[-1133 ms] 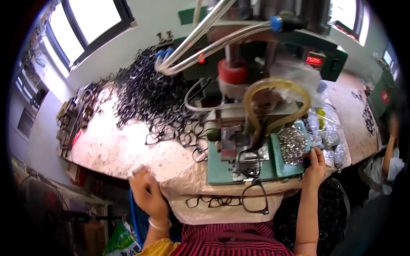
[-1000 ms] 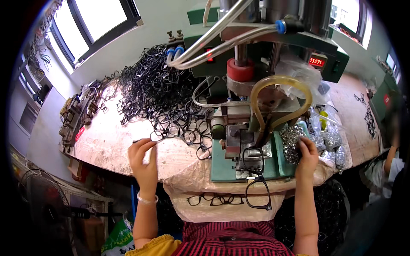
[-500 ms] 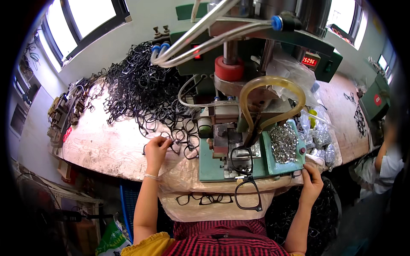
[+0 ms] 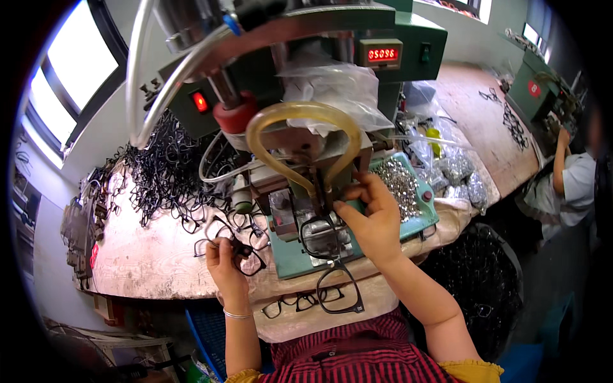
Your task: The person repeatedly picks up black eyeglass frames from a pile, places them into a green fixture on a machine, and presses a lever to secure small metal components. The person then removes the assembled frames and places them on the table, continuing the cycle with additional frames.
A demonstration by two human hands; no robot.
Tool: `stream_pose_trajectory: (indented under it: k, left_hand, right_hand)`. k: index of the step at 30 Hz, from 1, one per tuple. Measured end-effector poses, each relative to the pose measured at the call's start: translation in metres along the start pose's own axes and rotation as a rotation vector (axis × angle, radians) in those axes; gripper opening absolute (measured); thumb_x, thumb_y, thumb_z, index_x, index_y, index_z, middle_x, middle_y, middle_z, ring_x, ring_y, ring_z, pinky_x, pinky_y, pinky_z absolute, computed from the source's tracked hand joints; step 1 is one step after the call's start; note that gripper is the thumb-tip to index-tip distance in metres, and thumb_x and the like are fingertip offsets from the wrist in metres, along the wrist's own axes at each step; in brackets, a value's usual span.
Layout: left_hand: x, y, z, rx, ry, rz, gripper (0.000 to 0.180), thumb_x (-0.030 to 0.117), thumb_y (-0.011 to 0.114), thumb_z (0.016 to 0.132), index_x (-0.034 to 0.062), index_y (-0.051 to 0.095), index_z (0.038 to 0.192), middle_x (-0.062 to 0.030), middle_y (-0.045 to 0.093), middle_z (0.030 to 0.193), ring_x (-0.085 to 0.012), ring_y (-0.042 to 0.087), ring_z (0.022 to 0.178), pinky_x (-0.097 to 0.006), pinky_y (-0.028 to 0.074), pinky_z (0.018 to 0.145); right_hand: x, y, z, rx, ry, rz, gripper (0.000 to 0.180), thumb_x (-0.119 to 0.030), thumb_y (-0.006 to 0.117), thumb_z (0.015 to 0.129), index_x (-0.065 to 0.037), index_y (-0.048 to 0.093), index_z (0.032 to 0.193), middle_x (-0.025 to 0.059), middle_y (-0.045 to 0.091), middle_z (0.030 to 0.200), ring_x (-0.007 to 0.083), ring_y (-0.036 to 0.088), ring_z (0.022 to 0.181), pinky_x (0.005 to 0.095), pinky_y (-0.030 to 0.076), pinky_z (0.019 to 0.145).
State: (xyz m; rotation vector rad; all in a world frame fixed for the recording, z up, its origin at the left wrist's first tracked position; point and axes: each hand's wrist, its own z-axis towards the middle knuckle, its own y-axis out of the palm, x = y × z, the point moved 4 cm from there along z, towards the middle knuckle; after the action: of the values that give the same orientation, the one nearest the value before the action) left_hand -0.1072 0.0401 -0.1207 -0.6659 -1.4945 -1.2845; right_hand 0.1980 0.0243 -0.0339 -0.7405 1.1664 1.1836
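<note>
My left hand (image 4: 227, 268) is closed on a black eyeglass frame (image 4: 255, 265), lifted just in front of the bench's loose frames. Another black eyeglass frame (image 4: 337, 263) sits in the green bench press (image 4: 297, 262), one rim up at the tooling and the other hanging over the front edge. Beside that upper rim, my right hand (image 4: 375, 220) reaches in with thumb and fingers curled together. Its fingertips are at the dark tooling under the yellowish hose loop (image 4: 303, 110); whatever they pinch is too small to make out.
A green tray (image 4: 418, 223) of small metal parts stands right of the press, with bagged parts (image 4: 456, 167) beyond. Tangled black frames (image 4: 166, 169) heap at the back left. More frames (image 4: 300, 300) lie on the covering before me. A co-worker (image 4: 568, 175) is at far right.
My right hand has gone from the tray's front right corner to the press tooling. My left hand has drawn an eyeglass frame from the loose ones. The view has swung right.
</note>
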Motion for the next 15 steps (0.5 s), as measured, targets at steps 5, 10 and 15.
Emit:
stream_pose_trajectory:
  k: [5, 10, 15]
  left_hand:
    - [0.121, 0.103, -0.022, -0.411, 0.667, -0.125, 0.014, 0.01, 0.054, 0.1, -0.0017, 0.059, 0.107, -0.0142, 0.066, 0.098, -0.0233, 0.064, 0.091, -0.038, 0.054, 0.081]
    - [0.14, 0.136, -0.018, -0.305, 0.773, 0.195, 0.01, 0.003, 0.059, 0.097, -0.0042, 0.061, 0.104, -0.0153, 0.069, 0.097, -0.0203, 0.062, 0.085, -0.029, 0.049, 0.081]
    - [0.117, 0.141, -0.053, -0.73, 0.934, 0.478, 0.007, 0.003, 0.068, 0.086, 0.007, 0.071, 0.091, -0.0107, 0.075, 0.089, -0.0226, 0.066, 0.079, -0.034, 0.048, 0.073]
  right_hand:
    - [-0.012, 0.011, 0.003, -0.072, 0.004, 0.207, 0.054, 0.003, 0.069, 0.083, 0.006, 0.048, 0.132, 0.0061, 0.066, 0.101, 0.0095, 0.062, 0.094, 0.0235, 0.046, 0.09]
    - [-0.026, 0.019, -0.006, -0.087, 0.045, 0.215, 0.054, 0.002, 0.067, 0.084, 0.004, 0.048, 0.134, 0.0094, 0.066, 0.111, 0.0145, 0.064, 0.101, 0.0263, 0.046, 0.093]
    - [-0.035, -0.023, -0.002, -0.162, -0.215, -0.391, 0.035, -0.008, 0.071, 0.082, -0.003, 0.066, 0.117, 0.0142, 0.064, 0.125, 0.0277, 0.061, 0.117, 0.0372, 0.044, 0.103]
